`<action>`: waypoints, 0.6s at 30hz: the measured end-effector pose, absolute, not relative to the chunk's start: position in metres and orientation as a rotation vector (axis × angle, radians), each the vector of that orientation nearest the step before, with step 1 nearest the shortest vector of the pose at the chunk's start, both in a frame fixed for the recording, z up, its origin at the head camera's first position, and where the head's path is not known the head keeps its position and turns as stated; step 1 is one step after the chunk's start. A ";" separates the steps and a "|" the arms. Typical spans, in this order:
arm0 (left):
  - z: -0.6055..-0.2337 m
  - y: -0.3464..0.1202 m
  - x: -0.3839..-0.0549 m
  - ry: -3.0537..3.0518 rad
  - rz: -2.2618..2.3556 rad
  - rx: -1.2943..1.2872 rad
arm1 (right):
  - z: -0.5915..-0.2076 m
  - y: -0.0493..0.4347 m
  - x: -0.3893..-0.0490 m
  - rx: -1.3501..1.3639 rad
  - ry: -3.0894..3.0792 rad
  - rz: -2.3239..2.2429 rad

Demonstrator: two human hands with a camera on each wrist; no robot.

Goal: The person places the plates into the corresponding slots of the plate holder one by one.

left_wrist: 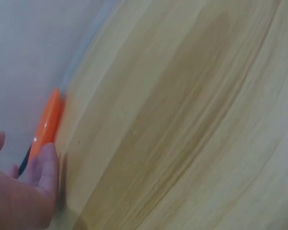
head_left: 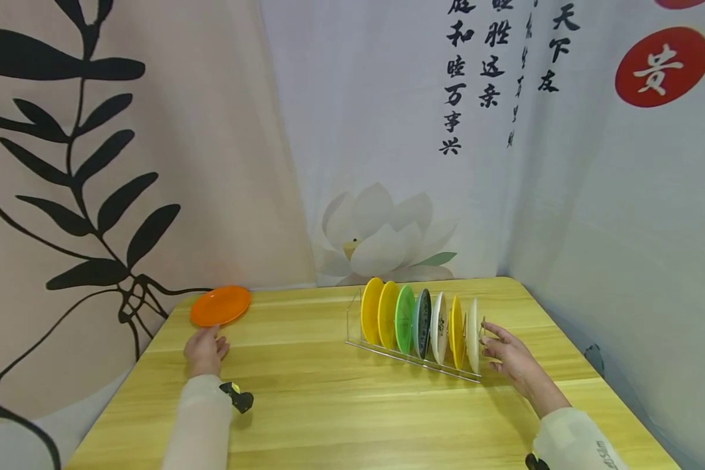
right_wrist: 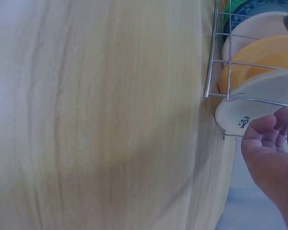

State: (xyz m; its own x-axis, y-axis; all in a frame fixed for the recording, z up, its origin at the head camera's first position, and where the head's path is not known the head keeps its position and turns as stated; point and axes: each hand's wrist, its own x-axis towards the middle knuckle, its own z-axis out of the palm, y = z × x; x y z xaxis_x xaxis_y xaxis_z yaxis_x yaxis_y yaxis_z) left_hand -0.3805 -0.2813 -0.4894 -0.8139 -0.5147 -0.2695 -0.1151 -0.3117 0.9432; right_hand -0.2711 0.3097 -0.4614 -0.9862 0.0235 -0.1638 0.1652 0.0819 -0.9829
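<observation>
An orange plate [head_left: 220,305] lies at the table's far left corner. My left hand [head_left: 204,352] is at its near edge, with fingertips right by the rim. Seen from the left wrist, the thumb stands apart from the extended fingers beside the plate [left_wrist: 48,120]. A wire dish rack [head_left: 376,350] holds several plates on edge. At its right end my right hand [head_left: 511,359] has loosely curled fingers close to the outermost white plate [head_left: 473,336]. The right wrist view shows these fingertips overlapping that plate's [right_wrist: 233,115] patterned face.
Yellow plates [head_left: 371,312], a green plate [head_left: 404,320], a dark blue patterned plate [head_left: 425,323] and a white patterned plate [head_left: 440,328] stand in the rack. Fabric hangings [head_left: 211,163] rise behind the wooden table [head_left: 305,391].
</observation>
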 end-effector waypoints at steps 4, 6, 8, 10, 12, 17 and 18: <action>-0.495 -0.285 -0.386 -1.647 -2.204 0.826 | -0.461 0.309 -0.270 0.202 2.242 -2.045; -0.498 -0.287 -0.390 -1.631 -2.221 0.838 | -0.461 0.309 -0.270 0.202 2.248 -2.044; -0.498 -0.289 -0.393 -1.622 -2.237 0.847 | -0.462 0.308 -0.271 0.204 2.248 -2.050; -0.497 -0.291 -0.396 -1.606 -2.258 0.857 | -0.463 0.308 -0.271 0.201 2.250 -2.055; -0.495 -0.292 -0.398 -1.582 -2.278 0.871 | -0.463 0.308 -0.271 0.200 2.246 -2.061; -0.491 -0.294 -0.402 -1.484 -2.339 0.907 | -0.463 0.308 -0.271 0.194 2.254 -2.055; -0.490 -0.295 -0.403 -1.467 -2.349 0.915 | -0.463 0.309 -0.271 0.196 2.256 -2.054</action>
